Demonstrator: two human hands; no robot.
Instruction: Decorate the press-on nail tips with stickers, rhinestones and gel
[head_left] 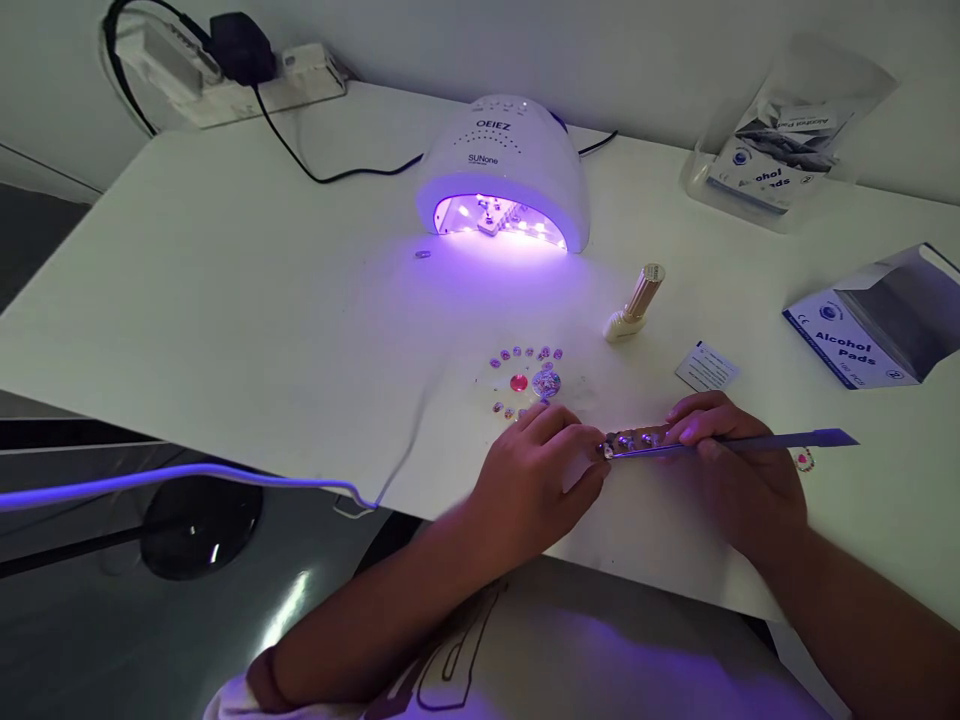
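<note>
A left hand (pixel 544 475), fingers curled nearly closed, grips a studded strip (pixel 637 440) near the white surface's (pixel 262 300) front edge; the right hand (pixel 750 480) pinches a slim stick (pixel 799 440), its long axis running left-right, flat end pointing right.

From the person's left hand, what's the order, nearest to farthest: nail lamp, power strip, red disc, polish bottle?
1. Red disc, just beyond the left hand.
2. Polish bottle, ahead, to the right.
3. Nail lamp, farther back.
4. Power strip, far back left.
</note>
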